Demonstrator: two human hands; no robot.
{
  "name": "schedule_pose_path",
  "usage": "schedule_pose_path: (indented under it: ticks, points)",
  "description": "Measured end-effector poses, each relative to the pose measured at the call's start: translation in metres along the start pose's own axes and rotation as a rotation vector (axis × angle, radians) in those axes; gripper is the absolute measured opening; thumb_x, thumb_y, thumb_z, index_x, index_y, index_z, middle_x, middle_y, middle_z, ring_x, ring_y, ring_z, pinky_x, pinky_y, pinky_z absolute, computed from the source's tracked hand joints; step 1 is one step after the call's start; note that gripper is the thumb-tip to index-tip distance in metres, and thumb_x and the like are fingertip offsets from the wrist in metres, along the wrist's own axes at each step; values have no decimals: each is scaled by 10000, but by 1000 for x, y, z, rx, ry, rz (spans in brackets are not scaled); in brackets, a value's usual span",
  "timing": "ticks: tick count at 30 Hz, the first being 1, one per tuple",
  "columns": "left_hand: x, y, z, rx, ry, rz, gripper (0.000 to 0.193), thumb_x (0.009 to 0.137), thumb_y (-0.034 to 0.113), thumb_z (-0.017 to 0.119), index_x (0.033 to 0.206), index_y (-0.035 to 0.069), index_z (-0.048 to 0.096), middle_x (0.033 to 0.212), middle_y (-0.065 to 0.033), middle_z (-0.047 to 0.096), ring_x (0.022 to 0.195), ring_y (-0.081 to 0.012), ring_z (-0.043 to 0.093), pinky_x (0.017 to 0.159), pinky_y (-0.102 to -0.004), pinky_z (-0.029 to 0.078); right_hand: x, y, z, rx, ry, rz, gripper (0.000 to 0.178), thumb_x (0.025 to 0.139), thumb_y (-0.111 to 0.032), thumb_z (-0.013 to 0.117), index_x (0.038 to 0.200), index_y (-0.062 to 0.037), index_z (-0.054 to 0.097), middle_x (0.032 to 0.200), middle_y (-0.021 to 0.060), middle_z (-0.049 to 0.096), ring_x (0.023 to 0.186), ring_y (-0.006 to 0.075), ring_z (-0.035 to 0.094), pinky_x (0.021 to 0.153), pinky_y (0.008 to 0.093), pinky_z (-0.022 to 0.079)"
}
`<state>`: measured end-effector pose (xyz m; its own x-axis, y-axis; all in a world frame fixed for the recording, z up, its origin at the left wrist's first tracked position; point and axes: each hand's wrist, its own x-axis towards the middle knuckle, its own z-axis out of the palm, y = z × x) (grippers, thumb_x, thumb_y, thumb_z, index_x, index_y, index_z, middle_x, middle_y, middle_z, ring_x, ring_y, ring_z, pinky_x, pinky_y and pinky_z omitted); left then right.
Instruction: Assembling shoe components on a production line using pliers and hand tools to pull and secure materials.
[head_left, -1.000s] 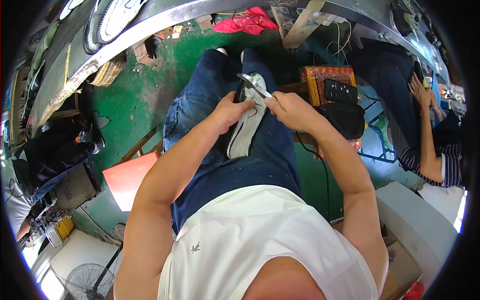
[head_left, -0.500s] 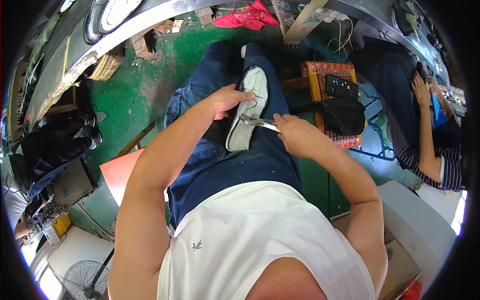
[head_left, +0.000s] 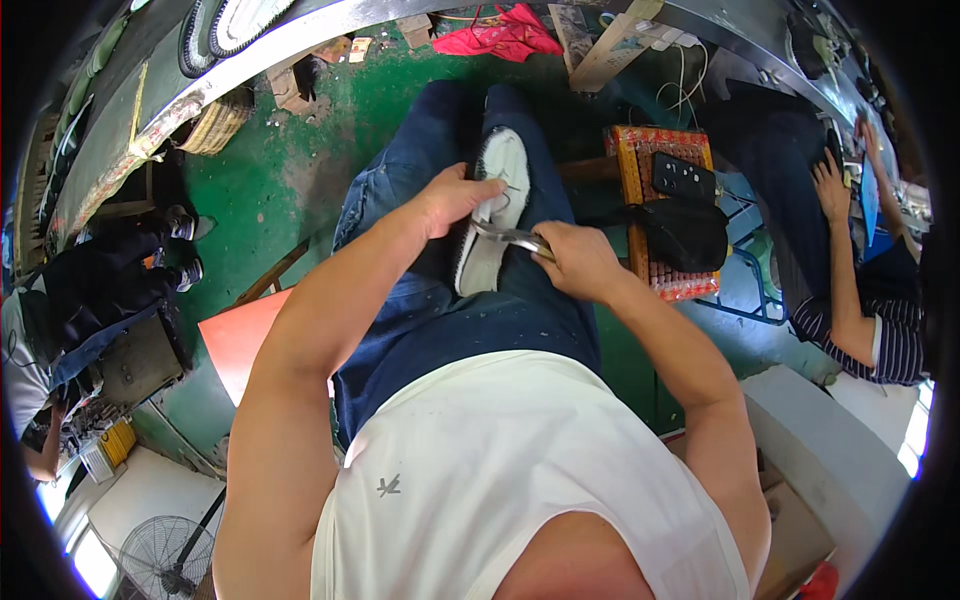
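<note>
Head view: the left fingers (head_left: 487, 188) grasp one white shoe (head_left: 482, 266); the right fingers (head_left: 547, 238) clench one metal tool (head_left: 512, 236).

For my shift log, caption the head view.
Left hand holding a pale shoe piece on the lap, right hand with a metal tool over it.

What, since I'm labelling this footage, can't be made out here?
All in the head view:
Handle of the tool: mostly hidden by the right hand.
Palm of the left hand: hidden by its back.
Underside of the shoe piece: faces away.
Bottom of the fan: cut off by the lower edge.
</note>
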<state>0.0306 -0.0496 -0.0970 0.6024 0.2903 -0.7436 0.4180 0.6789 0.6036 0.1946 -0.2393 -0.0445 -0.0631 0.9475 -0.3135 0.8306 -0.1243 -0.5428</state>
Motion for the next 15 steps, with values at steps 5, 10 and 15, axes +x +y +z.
schedule_pose_path:
  ticks: [5, 10, 15]
  points:
    - [-18, -10, 24, 240, 61, 70, 761, 877, 196, 775, 1491, 7, 367, 1344, -143, 583, 1233, -253, 562, 1076, -367, 436, -21, 12, 2, 104, -200, 207, 195, 915, -211, 645, 962, -22, 630, 954, 216, 701, 902, 421, 671, 795, 497, 524]
    - [-32, -17, 17, 131, -64, 167, 880, 905, 226, 754, 1575, 68, 206, 1433, -125, 505, 1303, -205, 492, 1117, -338, 381, -24, -5, -3, -32, -149, 117, 190, 893, -151, 636, 957, 26, 615, 925, 241, 683, 917, 395, 676, 787, 475, 546]
    - [-25, -26, 21, 133, 21, 148, 858, 906, 219, 753, 1564, 82, 220, 1409, -117, 522, 1276, -208, 514, 1095, -349, 406, -27, -20, 2, -444, 81, -20, 177, 812, -104, 647, 925, 26, 607, 922, 216, 665, 858, 354, 683, 764, 427, 565]
